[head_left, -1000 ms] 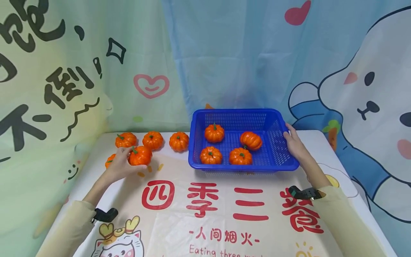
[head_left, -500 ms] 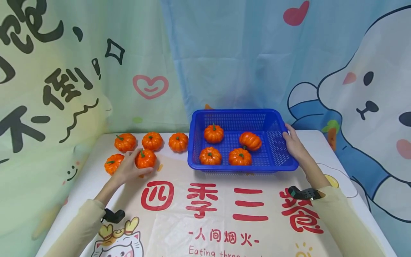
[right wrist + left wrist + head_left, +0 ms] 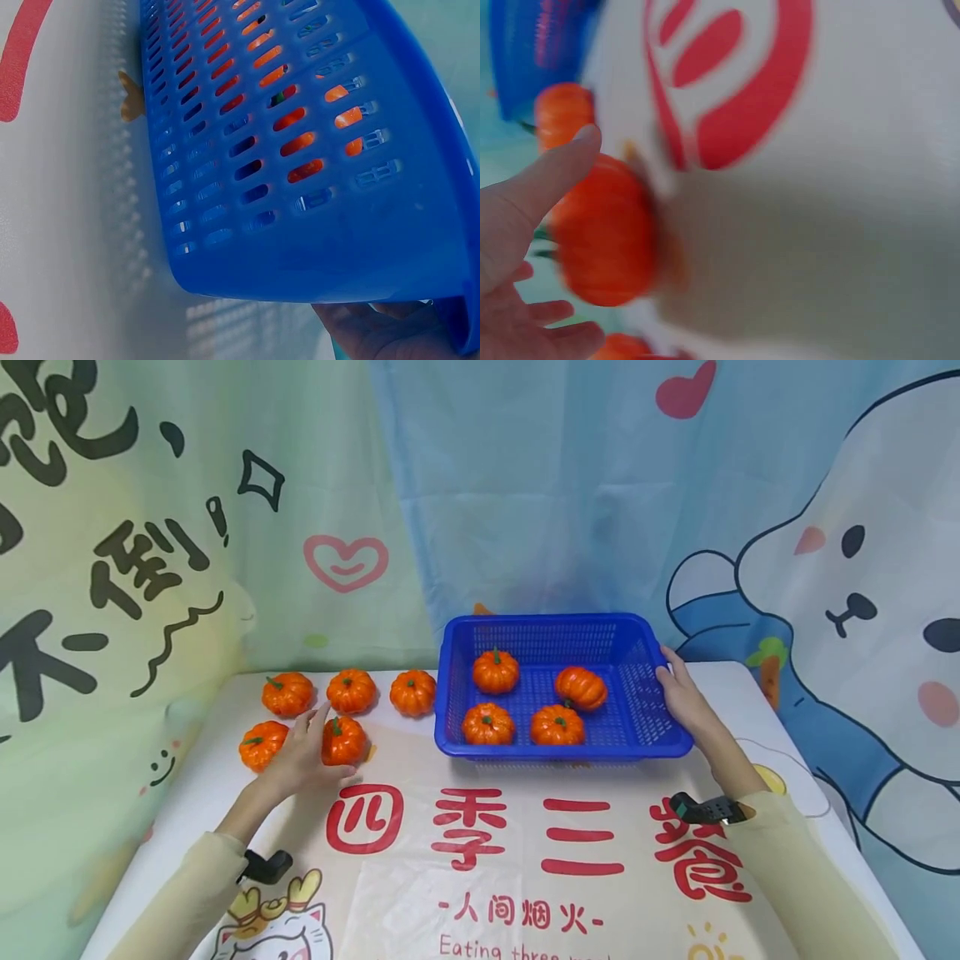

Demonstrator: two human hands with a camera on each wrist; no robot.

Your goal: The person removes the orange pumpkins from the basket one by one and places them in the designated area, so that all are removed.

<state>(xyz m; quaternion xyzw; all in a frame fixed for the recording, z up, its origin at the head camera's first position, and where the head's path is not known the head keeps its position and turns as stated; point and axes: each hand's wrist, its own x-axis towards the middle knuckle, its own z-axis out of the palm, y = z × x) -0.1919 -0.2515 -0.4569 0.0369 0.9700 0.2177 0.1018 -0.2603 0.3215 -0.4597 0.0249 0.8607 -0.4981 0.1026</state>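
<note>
Since the pumpkin (image 3: pixel 346 742) looks light but slick, cup its sides; the left hand (image 3: pixel 302 756) is released, the right hand (image 3: pixel 681 695) grips the basket (image 3: pixel 637 751).

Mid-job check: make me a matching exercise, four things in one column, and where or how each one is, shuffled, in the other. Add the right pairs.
Things:
1. Left hand
2. Right hand
3. Blue basket
4. Five loose pumpkins

Places and states:
A. In two rows, left of the basket in the head view
B. At the basket's end on the right of the head view
C. Fingers spread, at the loose pumpkin nearest the basket in the front row
D. Holding four pumpkins

Right pairs: 1-C, 2-B, 3-D, 4-A.
</note>
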